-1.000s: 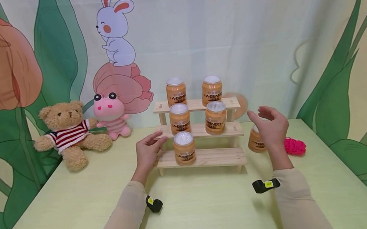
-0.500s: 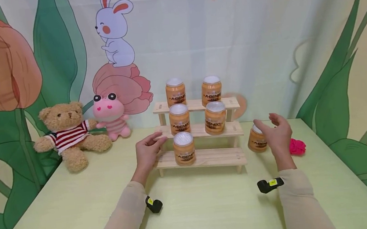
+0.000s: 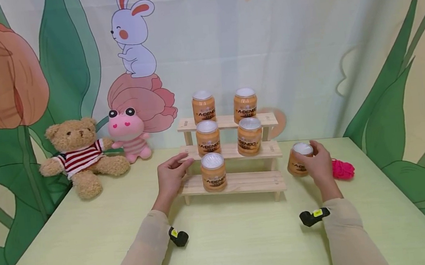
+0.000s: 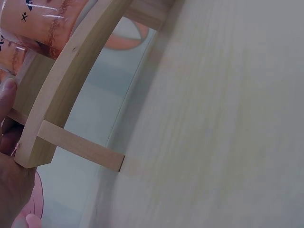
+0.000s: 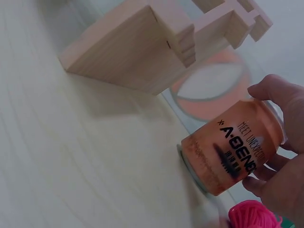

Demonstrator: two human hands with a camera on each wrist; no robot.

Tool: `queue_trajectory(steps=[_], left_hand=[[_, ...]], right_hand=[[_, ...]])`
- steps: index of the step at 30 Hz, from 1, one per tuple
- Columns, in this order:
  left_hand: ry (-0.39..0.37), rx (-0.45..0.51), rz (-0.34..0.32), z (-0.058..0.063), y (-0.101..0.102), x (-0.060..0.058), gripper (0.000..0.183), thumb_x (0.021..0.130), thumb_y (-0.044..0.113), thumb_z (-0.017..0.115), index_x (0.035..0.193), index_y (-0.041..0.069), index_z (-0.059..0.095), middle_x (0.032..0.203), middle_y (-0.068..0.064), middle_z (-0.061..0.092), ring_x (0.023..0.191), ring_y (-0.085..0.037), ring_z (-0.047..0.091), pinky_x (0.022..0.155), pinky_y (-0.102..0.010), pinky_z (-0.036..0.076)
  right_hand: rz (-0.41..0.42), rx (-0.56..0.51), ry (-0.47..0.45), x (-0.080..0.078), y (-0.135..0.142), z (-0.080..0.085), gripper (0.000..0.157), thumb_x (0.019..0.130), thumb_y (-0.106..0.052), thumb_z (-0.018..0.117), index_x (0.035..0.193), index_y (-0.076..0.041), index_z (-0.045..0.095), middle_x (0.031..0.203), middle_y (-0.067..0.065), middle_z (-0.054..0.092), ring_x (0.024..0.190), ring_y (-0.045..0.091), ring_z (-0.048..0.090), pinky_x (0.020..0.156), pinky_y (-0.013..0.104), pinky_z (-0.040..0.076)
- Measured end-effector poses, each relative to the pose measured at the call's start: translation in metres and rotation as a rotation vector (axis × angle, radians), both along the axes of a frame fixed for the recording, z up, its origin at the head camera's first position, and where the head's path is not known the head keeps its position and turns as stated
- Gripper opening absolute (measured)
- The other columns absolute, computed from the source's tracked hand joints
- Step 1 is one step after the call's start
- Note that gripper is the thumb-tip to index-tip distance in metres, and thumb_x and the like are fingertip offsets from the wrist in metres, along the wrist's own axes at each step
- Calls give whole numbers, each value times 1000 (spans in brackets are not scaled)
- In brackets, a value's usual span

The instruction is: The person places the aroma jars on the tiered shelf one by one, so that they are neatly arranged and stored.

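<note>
My right hand (image 3: 318, 165) grips an orange can (image 3: 294, 164) with a silvery top at the right of the wooden display stand (image 3: 252, 182). In the right wrist view, thumb and fingers close around the upper part of that can (image 5: 232, 147), which has dark lettering. At the stand's left end, my left hand (image 3: 170, 177) holds the side of its frame; in the left wrist view the thumb (image 4: 7, 95) shows beside the wood and the other fingers are partly hidden. Matching cans stand on the three steps: two on top, two in the middle, one (image 3: 214, 173) on the lowest step at left.
A bundle of bright pink yarn (image 3: 343, 169) lies just right of the gripped can. A teddy bear (image 3: 80, 153) in a striped shirt and a pink plush toy (image 3: 129, 134) sit at the back left. Behind the table hangs a printed curtain (image 3: 296, 47).
My right hand has come down beside the loose can, and its thumb and fingers have closed around it. The left hand stays at the stand.
</note>
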State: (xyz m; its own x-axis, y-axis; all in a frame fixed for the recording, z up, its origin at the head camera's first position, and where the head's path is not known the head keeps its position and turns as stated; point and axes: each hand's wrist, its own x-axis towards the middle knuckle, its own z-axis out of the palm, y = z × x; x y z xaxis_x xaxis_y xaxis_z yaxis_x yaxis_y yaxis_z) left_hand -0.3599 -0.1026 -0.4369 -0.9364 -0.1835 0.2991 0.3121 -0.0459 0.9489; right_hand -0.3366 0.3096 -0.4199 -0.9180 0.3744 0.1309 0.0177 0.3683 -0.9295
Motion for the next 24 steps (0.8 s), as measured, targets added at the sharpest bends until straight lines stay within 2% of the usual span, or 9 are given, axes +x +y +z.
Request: queue_trajectory(steps=[11,24], left_hand=[[11,-5,4,0,0,-1,34,80,19,86,109,4,76,80,3,75,63,-7,57,52,-17,43],[-17,-15,6,2,0,1,36,79,22,86,110,6,77,82,3,75,66,-5,58,54,-17,43]], right_hand=[[-8,36,-7,-5,2,-11,80,92,-32,72,151,3,32,147,26,42,133,39,43,110,50,37],[-16,16,0,-5,2,-18,81,91,-38,71,152,-1,32,149,22,40,132,36,42,108,50,39]])
